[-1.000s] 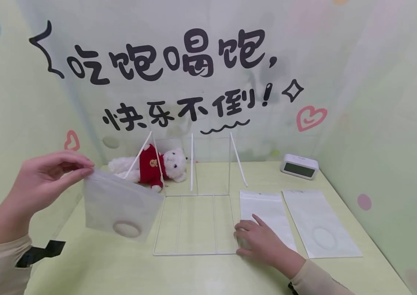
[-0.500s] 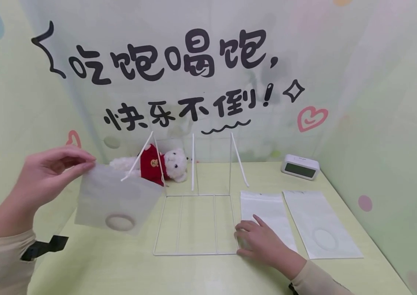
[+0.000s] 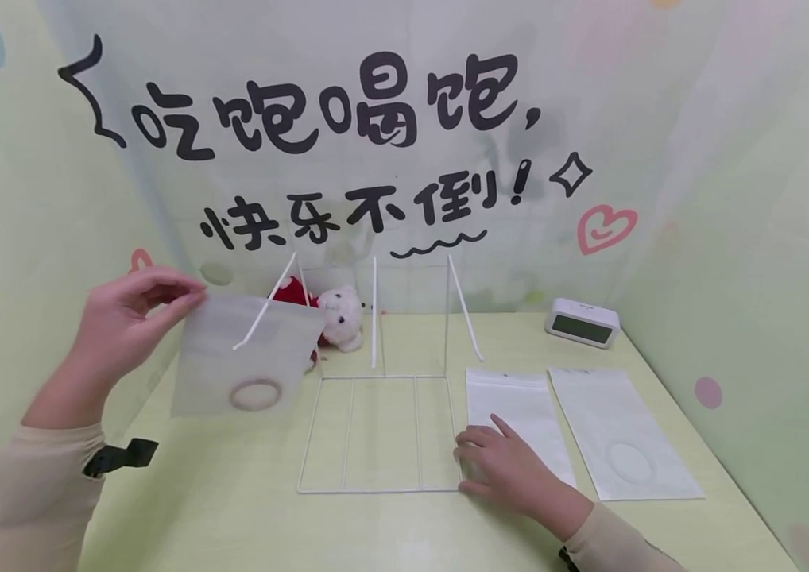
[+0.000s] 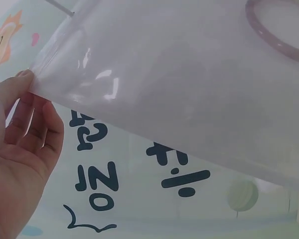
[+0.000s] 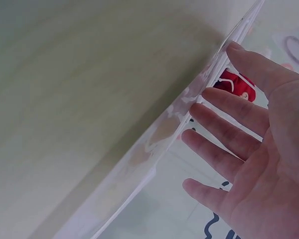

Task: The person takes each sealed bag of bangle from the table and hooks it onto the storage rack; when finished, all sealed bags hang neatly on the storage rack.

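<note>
Near the slim white wire rack (image 3: 374,311), the left hand (image 3: 131,322) clamps its fingers (image 4: 54,127) on a rectangular, translucent bag (image 3: 229,367), glossy only from the left wrist, while the right hand (image 3: 506,467) has straight fingers apart.

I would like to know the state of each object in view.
Left grip: pinching held bag at a corner
Held bag: hanging, ring visible through it
Right grip: low, partly covering middle bag
Middle bag: flat, partly covered
Right bag: flat, faint round outline showing
Rack: upright, middle prong and right prong bare
Bear: lying down, partly hidden
Clock: upright, screen dark
</note>
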### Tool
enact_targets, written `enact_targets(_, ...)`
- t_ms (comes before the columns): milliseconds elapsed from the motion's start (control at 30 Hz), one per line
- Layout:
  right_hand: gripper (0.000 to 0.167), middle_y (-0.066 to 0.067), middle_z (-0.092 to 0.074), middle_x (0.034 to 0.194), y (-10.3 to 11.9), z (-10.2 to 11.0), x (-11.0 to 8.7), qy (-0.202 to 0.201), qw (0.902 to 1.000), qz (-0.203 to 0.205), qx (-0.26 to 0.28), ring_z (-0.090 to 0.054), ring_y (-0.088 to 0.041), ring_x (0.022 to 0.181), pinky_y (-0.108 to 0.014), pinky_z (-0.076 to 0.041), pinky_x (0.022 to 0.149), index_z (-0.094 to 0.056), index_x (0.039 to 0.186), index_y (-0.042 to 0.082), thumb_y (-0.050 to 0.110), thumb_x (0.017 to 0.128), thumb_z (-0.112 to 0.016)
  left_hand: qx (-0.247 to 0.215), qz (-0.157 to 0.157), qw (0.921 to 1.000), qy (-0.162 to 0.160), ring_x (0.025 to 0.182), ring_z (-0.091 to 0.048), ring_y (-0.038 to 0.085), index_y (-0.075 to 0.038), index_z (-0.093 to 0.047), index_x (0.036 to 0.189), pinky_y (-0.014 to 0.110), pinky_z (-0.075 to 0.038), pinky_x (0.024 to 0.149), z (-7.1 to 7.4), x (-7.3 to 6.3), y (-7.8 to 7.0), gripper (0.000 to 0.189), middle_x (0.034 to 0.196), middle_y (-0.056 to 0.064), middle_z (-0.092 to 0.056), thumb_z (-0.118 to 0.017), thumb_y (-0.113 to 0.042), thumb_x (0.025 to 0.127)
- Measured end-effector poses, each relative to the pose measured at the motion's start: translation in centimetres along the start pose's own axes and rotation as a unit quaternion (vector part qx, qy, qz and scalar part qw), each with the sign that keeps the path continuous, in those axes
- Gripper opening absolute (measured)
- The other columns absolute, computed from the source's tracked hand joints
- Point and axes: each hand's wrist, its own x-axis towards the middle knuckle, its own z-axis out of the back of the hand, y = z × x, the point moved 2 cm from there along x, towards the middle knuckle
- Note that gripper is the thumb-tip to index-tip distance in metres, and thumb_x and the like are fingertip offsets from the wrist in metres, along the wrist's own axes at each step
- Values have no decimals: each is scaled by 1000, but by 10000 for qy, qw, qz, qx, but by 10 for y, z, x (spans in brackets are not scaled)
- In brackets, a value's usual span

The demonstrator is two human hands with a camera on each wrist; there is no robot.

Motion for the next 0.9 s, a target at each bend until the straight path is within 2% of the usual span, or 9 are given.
enact_targets(167,40,0,-71,120,0,-2,1,-113,9999,97,35,-65,-23,119,-62,-48,108,-75,108,16,45,81,-83,225,85,9996,-136,86,-70,-2,14,-71,100,8,-57,82,-7,5,7,22,96,-18,-74,-72,24,80)
enact_targets(267,40,0,-71,120,0,-2,3,-50,10000,59,60,-65,-23,119,-62,-48,109,-75,108,16,44,82,-82,283,181,9992,-202,87,-70,-4,13,-71,102,7,-56,82,-11,7,13,20,97,-20,-73,-72,20,83)
enact_targets(433,39,0,-71,121,1,-1,4,33,10000,-20,51,-64,-23,121,-61,-47,111,-75,109,15,43,82,-81,277,519,9978,-296,86,-69,-3,11,-71,106,6,-56,79,-17,9,21,19,96,-19,-72,-73,13,87)
enact_targets(533,38,1,-72,121,1,-1,4,58,9999,-50,71,-65,-23,121,-61,-47,112,-76,109,15,42,82,-82,325,770,9961,-296,86,-69,-2,9,-71,108,6,-56,78,-20,10,25,19,96,-18,-72,-75,7,89)
enact_targets(800,38,0,-72,121,2,2,3,140,9998,-97,62,-64,-22,120,-61,-46,112,-76,108,15,42,82,-82,268,1127,9930,-231,85,-68,-1,7,-71,112,8,-57,76,-23,8,32,21,96,-18,-72,-74,1,92)
enact_targets(900,38,0,-72,121,2,3,3,143,9998,-100,50,-64,-22,120,-61,-46,112,-76,108,15,41,82,-83,477,1248,9909,-144,85,-68,-3,3,-72,113,6,-56,75,-21,6,36,22,96,-20,-71,-75,-4,93)
